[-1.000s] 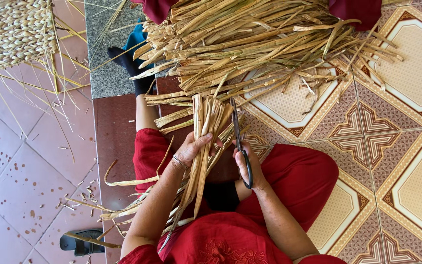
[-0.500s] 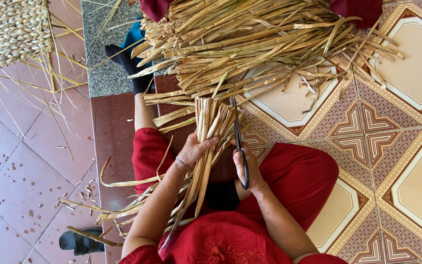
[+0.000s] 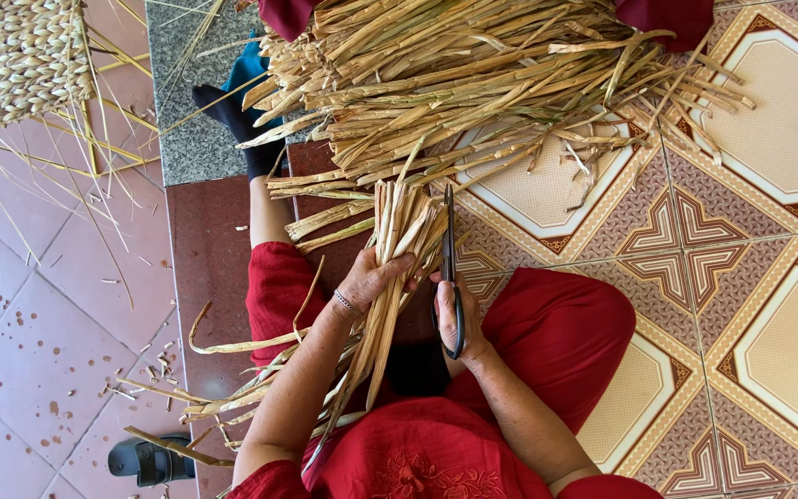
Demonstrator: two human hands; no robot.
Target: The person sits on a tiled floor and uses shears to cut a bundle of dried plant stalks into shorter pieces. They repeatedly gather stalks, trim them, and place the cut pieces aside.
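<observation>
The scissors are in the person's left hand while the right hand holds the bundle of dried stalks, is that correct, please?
Not quite: the hands are swapped. The head view shows the scissors in the right hand, while the left hand has its grip on the bundle of dried stalks.

The woven mat (image 3: 16,55) runs off the top-left corner; the bundle's (image 3: 390,277) lower ends hide behind the left arm.
</observation>
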